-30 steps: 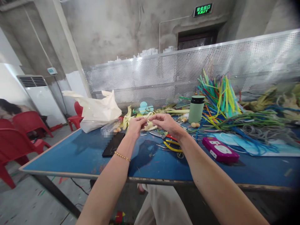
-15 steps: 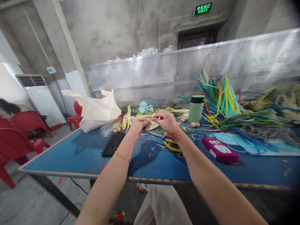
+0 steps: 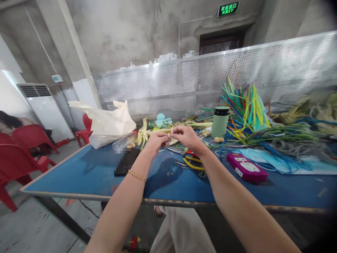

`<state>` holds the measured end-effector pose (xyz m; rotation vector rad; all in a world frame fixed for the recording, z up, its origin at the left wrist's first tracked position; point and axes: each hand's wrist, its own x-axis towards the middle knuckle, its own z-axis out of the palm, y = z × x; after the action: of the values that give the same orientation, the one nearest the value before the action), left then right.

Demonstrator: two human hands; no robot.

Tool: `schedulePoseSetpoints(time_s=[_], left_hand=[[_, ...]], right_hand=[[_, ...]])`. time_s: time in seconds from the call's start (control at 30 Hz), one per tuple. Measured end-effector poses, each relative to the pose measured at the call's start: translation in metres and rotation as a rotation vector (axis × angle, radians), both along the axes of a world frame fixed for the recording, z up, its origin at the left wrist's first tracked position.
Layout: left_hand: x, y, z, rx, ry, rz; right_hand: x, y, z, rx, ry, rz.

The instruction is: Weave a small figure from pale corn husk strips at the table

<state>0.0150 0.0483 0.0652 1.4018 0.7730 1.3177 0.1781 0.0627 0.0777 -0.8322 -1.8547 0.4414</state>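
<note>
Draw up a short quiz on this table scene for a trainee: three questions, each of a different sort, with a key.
1. Multiple choice: which arm wears the gold bracelet? A, right; B, left.
2. True or false: the hands are at opposite ends of the table.
3. Fill in the side: the purple box lies to the ... of the yellow handles.

Key:
1. B.
2. False; the left hand and right hand are close together above the table.
3. Right.
</note>
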Motion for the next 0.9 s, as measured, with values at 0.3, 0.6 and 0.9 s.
schedulePoseSetpoints(time_s=[0.3, 0.6, 0.9], left_hand=[[-0.001, -0.005, 0.003, -0.062, -0.018, -0.085], [-0.003, -0.001, 0.000, -0.038, 0.034, -0.025], [-0.004, 0.002, 0.002, -0.088, 0.002, 0.039]], right_hand=[[0.000, -0.003, 0.001, -0.109, 0.075, 0.067], [0.001, -0.007, 0.001, -0.147, 0.061, 0.071], [0.014, -0.001, 0.005, -0.097, -0.022, -0.065]])
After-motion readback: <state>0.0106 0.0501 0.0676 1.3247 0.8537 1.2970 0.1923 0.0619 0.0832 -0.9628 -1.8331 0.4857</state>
